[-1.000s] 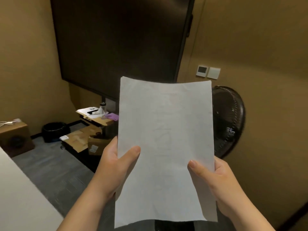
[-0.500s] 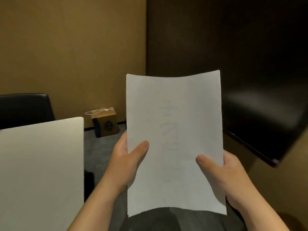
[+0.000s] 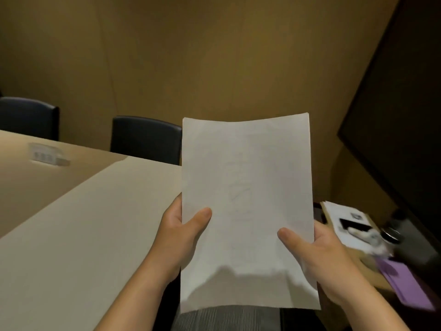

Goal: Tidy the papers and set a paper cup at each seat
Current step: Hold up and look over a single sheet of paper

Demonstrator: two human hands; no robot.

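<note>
While both hands grip it, the sheet of paper stands nearly upright in mid-air at the middle of the view, its blank back toward the camera and faint marks showing through from the far side. Against the paper's left edge, the left hand is closed on it, thumb pressed flat on the near face and the other fingers hidden behind. At the paper's lower right edge, the right hand pinches it the same way, thumb on the front, remaining fingers out of sight behind the sheet. Whether this is one sheet or several cannot be told. Left of the paper lies a pale table, with a small blurred clear object resting far out on its top. Beyond the table, just left of the paper's upper edge, stands a dark chair, and a second chair farther left. Right of the paper, low down, sits a cluttered cardboard surface bearing a white printed sheet and a purple item. Above that, a dark screen hangs on the tan wall.
</note>
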